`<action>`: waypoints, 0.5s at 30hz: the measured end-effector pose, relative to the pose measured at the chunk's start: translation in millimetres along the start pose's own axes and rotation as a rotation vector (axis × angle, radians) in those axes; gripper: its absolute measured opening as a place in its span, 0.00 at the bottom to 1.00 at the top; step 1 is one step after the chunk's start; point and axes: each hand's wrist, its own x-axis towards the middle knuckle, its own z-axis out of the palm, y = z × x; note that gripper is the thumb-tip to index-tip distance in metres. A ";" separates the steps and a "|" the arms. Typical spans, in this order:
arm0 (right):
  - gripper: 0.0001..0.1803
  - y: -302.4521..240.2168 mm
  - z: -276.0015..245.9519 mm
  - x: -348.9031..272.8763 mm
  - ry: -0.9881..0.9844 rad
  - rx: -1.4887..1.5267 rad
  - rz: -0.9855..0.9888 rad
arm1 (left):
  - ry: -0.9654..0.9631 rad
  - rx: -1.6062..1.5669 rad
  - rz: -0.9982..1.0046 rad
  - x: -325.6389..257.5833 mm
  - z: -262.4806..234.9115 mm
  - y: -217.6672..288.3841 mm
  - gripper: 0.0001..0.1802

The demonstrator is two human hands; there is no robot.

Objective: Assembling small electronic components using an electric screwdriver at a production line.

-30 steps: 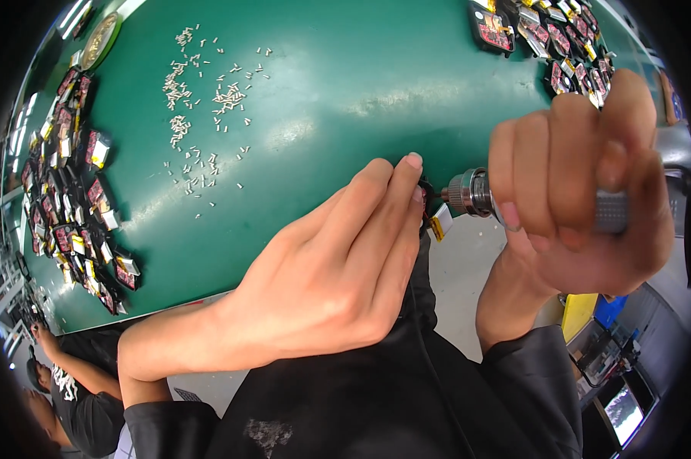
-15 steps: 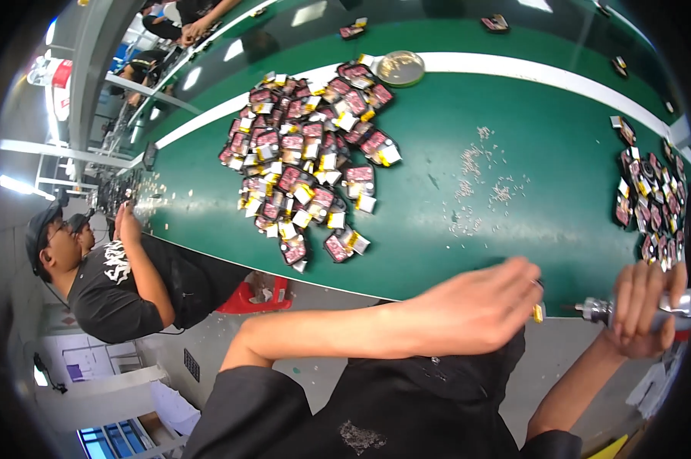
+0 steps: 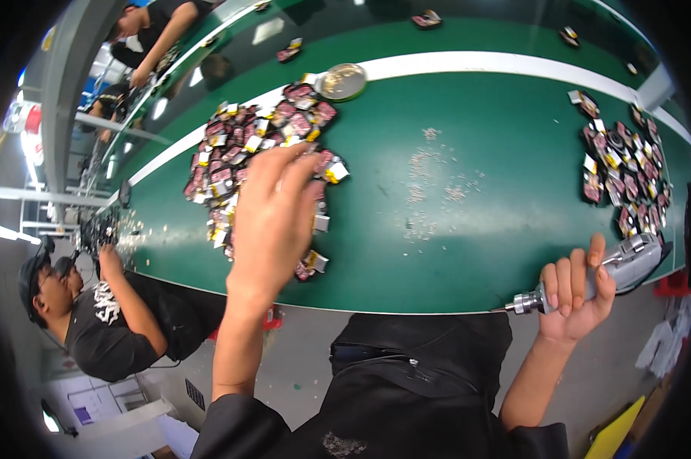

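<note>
My left hand (image 3: 273, 210) reaches over a heap of small black-cased units (image 3: 227, 164) on the green table (image 3: 376, 252). Its fingers bend down among them and the tips are partly hidden, so whether one is gripped cannot be made out. The units have pinkish faces and white-and-yellow tabs. Just beside the fingertips lies one such unit (image 3: 330, 166). At the table's near edge my right hand (image 3: 578, 291) is closed around a grey electric screwdriver (image 3: 628, 264), its bit pointing left.
Small screws (image 3: 418, 191) lie scattered mid-table. A round shallow dish (image 3: 342, 82) stands at the far white rail. More units (image 3: 628, 164) are piled at the right. Several units lie on the dark strip beyond. A co-worker (image 3: 116, 329) sits at the left.
My left hand has swung left from beside the screwdriver, where a unit showed at its fingers, to the left heap. My right hand still holds the screwdriver. The whole view has shifted.
</note>
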 end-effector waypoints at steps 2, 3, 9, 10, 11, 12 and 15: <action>0.07 -0.2 0.4 0.4 -0.016 0.067 -0.001 | -0.072 -0.089 0.066 8.2 20.2 23.9 0.17; 0.07 -0.8 -0.9 -0.9 -0.015 0.078 0.003 | -0.067 -0.132 0.100 14.0 32.5 32.5 0.16; 0.06 -3.6 -2.6 -5.4 -0.002 0.095 -0.008 | -0.134 -0.043 0.191 42.7 69.5 41.9 0.11; 0.06 -4.2 -2.8 -5.9 0.007 0.111 -0.010 | -0.162 -0.008 0.206 44.6 69.7 42.3 0.10; 0.06 -4.7 -3.0 -5.9 0.013 0.112 -0.017 | -0.153 0.021 0.231 45.1 71.0 41.8 0.08; 0.06 -5.0 -3.1 -5.5 0.006 0.116 -0.011 | -0.156 0.020 0.238 45.3 72.6 40.4 0.08; 0.06 -6.7 -5.1 -6.0 -0.001 0.119 -0.009 | -0.082 -0.069 0.242 47.9 78.5 38.5 0.05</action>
